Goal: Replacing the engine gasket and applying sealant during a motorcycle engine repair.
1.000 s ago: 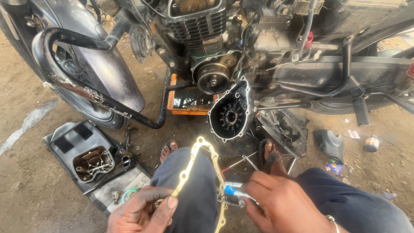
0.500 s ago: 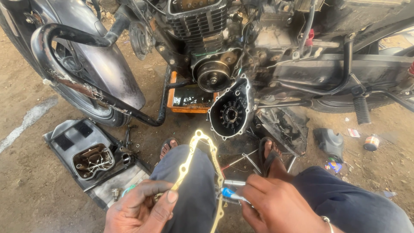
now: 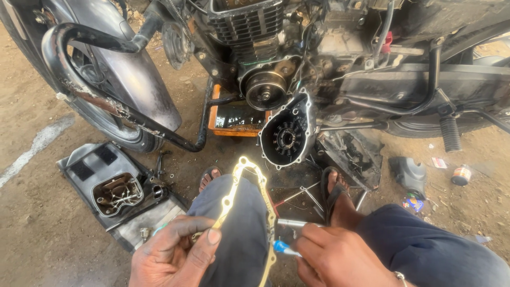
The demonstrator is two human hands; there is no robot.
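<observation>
Motorcycle (image 3: 297,69) stands well ahead of both hands, side of the engine opened up. The loose engine cover (image 3: 287,139) leans against it, straight ahead of the grip, with an orange drain tray (image 3: 234,125) just left of that. Far left of the grip: a grey plastic panel (image 3: 101,178) on the dirt with a small housing (image 3: 117,192) lying on it.

The gasket (image 3: 249,207) is draped over the left knee, between the hands. Judgement: thin, light and floppy, it tears or creases easily, so hold it by the wide lobes near bolt holes, not the narrow bridges, and support it over the knee.

Left hand (image 3: 175,255) pinches the gasket's lower left edge, thumb and fingers closed on it. Right hand (image 3: 340,260) is closed on a small blue-tipped tube (image 3: 281,247), nozzle touching the gasket's right edge.

In the way: thin metal rods (image 3: 300,194) and both sandalled feet lie between grip and cover. Small can (image 3: 461,174) is far right.
</observation>
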